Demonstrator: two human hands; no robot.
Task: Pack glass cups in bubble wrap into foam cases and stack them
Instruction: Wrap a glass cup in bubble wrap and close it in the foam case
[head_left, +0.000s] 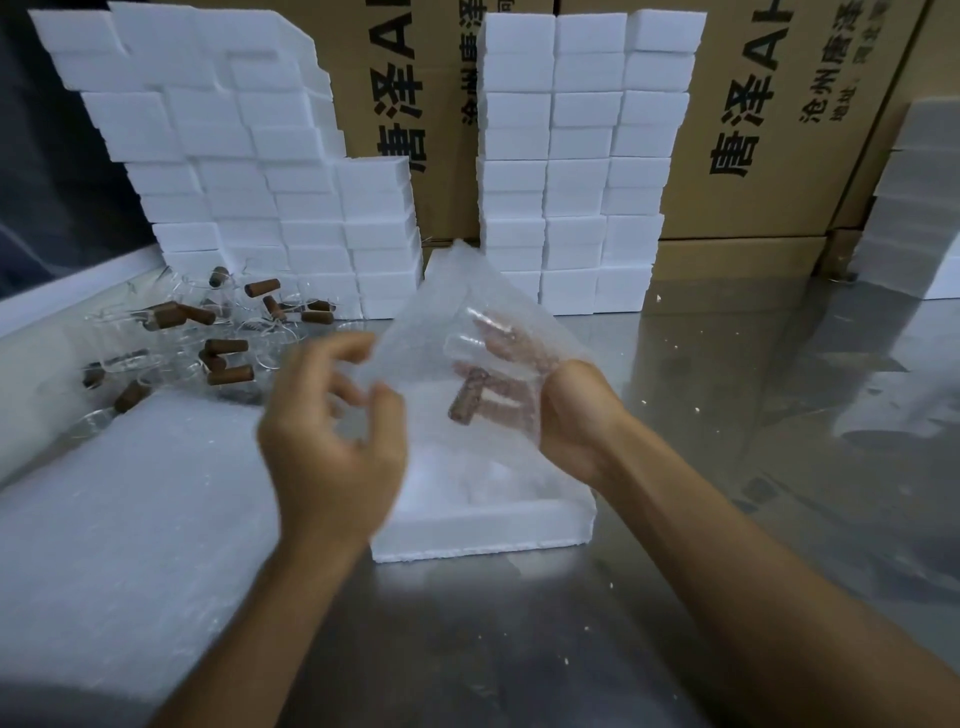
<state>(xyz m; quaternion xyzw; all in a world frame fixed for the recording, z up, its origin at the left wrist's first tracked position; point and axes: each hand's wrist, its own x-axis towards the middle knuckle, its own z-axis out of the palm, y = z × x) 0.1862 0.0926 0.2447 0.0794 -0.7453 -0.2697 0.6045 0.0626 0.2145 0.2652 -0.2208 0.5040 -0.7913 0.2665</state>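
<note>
Right hand (576, 415) behind a translucent bubble wrap sheet (467, 338), fingers spread under it, cradling a clear glass cup with brown cork-like handle (467, 400); grip loose around wrap and cup. Left hand (332, 426), blurred, fingers curled, thumb and fingertips at the sheet's left edge; whether that grip is pinched on it, cannot tell. Bundle is held above an open white foam case (483, 525) on the shiny metal table (727, 519). Far left: loose pile of clear glass cups with brown handles (208, 332). Near left: flat stack of bubble wrap sheets (130, 519). Far: stacked white foam cases (571, 156) against printed brown cardboard cartons (779, 130).
</note>
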